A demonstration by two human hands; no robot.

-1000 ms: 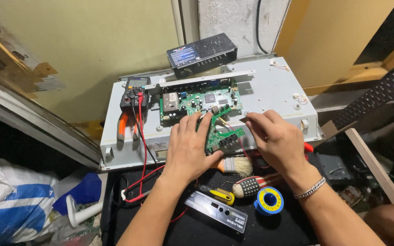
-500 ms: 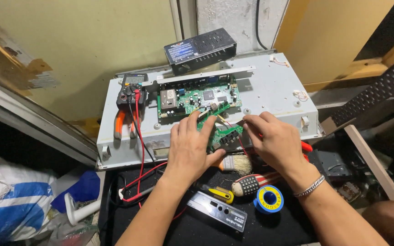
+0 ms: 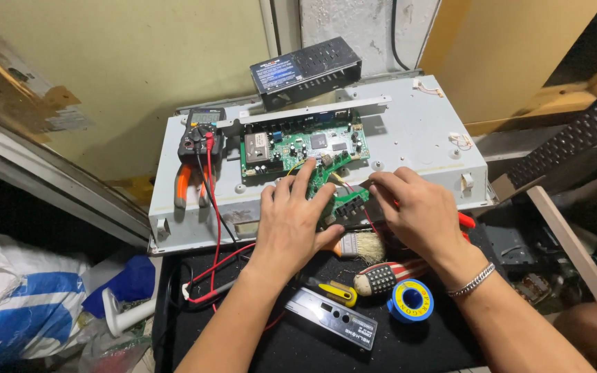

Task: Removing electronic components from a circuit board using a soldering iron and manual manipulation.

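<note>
A small green circuit board (image 3: 345,197) lies tilted at the front edge of a grey metal chassis (image 3: 416,138). My left hand (image 3: 291,224) rests on the board's left side, its fingers pressing and gripping it. At the board's right edge, my right hand (image 3: 419,211) pinches a thin red-handled tool (image 3: 466,220), most of it hidden under the palm. A larger green board (image 3: 291,146) is mounted on the chassis just behind my fingers.
A multimeter (image 3: 202,132) with red and black leads and orange-handled pliers (image 3: 182,186) sit on the chassis at left. A black box (image 3: 305,68) stands behind. In front lie a brush (image 3: 364,245), a striped screwdriver (image 3: 385,278), a solder spool (image 3: 410,302) and a silver panel (image 3: 333,319).
Both hands stay on the small green board. My right fingers have shifted slightly along its right edge, and the view has drifted a little.
</note>
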